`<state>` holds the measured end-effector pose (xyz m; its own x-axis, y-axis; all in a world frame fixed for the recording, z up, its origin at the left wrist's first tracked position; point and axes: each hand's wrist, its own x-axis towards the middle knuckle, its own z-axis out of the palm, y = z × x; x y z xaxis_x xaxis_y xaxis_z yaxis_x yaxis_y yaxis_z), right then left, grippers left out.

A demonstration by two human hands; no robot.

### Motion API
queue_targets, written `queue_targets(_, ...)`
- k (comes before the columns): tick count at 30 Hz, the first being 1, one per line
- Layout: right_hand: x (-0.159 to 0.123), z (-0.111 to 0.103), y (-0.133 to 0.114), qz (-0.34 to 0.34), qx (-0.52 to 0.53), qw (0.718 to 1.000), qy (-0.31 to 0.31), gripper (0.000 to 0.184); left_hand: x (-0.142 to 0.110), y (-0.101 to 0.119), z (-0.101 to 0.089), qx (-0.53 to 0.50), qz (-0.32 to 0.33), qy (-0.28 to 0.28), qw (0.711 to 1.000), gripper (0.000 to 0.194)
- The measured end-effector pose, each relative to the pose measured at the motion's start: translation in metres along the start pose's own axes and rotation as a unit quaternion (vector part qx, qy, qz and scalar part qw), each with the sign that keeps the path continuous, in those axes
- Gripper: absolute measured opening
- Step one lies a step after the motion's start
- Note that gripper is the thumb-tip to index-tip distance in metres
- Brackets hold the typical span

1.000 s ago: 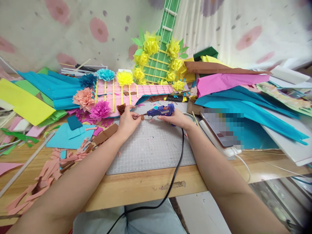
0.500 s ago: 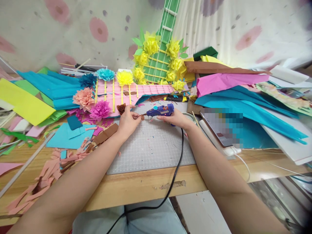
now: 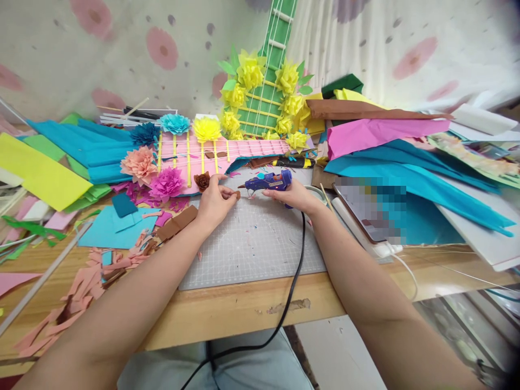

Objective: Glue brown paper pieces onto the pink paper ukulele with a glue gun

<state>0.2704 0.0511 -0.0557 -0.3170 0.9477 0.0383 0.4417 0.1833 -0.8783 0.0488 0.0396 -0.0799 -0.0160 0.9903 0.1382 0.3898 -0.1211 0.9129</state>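
My right hand (image 3: 291, 196) is closed around a blue hot glue gun (image 3: 268, 181), whose dark nozzle points left. Between the fingertips of my left hand (image 3: 215, 200) is a small brown paper petal (image 3: 238, 194), just below the nozzle and apart from it. A brown paper flower (image 3: 202, 181) sits right by the left hand; whether the fingers touch it I cannot tell. Behind it lies a pink paper guitar (image 3: 195, 160) with yellow strips and white strings, edged with a magenta flower (image 3: 167, 184), a salmon flower (image 3: 138, 163) and a yellow flower (image 3: 207, 130).
A grey cutting mat (image 3: 252, 249) lies under both hands. The gun's black cord (image 3: 293, 292) runs over the table's front edge. Salmon paper scraps (image 3: 77, 287) litter the left side. A phone (image 3: 359, 211) and blue paper sheets (image 3: 422, 173) are on the right. A green paper guitar (image 3: 260, 108) stands behind.
The glue gun has drawn back slightly to the right and up, so its nozzle has come away from the brown petal. My left hand still pinches the petal in nearly the same place.
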Motion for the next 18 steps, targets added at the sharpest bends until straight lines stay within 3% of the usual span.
queue_targets(8,0.010,0.012,0.011,0.044,-0.024,0.983,0.178,0.036,0.000,0.000,0.000,-0.064,0.027,-0.025,0.997,0.042)
queue_targets(13,0.012,0.015,0.010,0.085,-0.087,0.969,0.215,0.041,-0.001,0.003,-0.001,-0.058,0.031,-0.018,0.998,0.046)
queue_targets(18,0.011,0.017,0.010,0.102,-0.131,0.954,0.251,0.053,-0.002,0.004,0.002,-0.141,0.022,-0.028,0.989,0.049)
